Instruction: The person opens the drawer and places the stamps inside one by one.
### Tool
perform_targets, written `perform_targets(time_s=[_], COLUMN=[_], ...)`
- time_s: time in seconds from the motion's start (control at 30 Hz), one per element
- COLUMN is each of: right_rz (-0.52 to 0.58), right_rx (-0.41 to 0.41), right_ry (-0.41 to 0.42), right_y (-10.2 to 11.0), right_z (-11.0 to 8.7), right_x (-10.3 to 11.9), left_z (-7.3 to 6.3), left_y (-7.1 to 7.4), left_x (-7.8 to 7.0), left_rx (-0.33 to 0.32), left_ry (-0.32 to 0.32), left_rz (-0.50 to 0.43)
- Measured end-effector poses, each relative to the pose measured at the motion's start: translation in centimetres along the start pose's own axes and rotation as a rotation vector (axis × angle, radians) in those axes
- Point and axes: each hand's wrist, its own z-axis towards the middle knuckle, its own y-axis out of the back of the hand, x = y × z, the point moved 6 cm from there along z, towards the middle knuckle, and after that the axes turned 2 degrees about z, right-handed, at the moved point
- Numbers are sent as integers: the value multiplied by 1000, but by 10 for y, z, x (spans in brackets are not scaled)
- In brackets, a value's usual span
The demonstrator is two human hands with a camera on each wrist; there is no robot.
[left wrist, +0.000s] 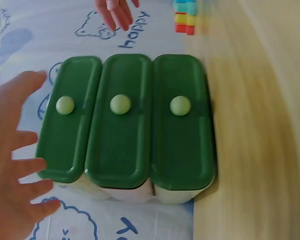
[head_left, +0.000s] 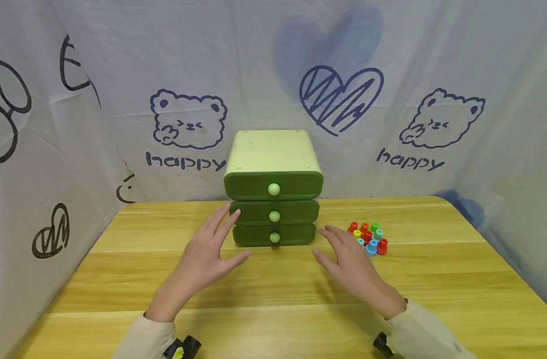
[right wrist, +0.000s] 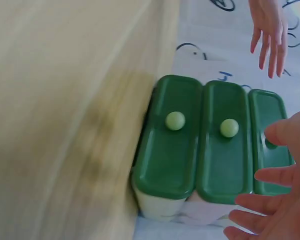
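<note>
A small chest of drawers point(head_left: 274, 154) with a pale cream body stands at the back of the table. Its three green drawers carry round pale knobs, and all of them look pushed in. On its left side, my left hand point(head_left: 206, 249) hovers with fingers spread and nothing in it. My right hand point(head_left: 351, 259) is held in the air at the right front of the chest, fingers extended and likewise holding nothing. In the left wrist view the drawer fronts point(left wrist: 121, 145) appear beside the left hand. The right wrist view has the right hand point(right wrist: 280, 195) partly over the top drawer.
Several small coloured pegs point(head_left: 367, 237), in red, yellow, green and blue, cluster on the wooden table point(head_left: 273, 319) to the right of the chest. A white cloth point(head_left: 264, 60) with drawn bears and hearts hangs behind and along both sides.
</note>
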Motion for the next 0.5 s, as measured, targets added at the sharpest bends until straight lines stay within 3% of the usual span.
perform_targets(time_s=[0.1,0.17,0.37,0.5], right_rz=[81,122,271,357], right_rx=[-13,7,94,124], right_ry=[-36,-59,-100,-128], right_y=[2,2,1,1], right_z=[8,15,40,55], right_x=[4,7,15,20], left_z=[9,15,44,67], left_y=[13,19,27,27], left_x=[6,12,32,43], left_rx=[-136,-162,-89,-59], left_ry=[16,51,196,243], left_rz=[-94,-159,-313,-426])
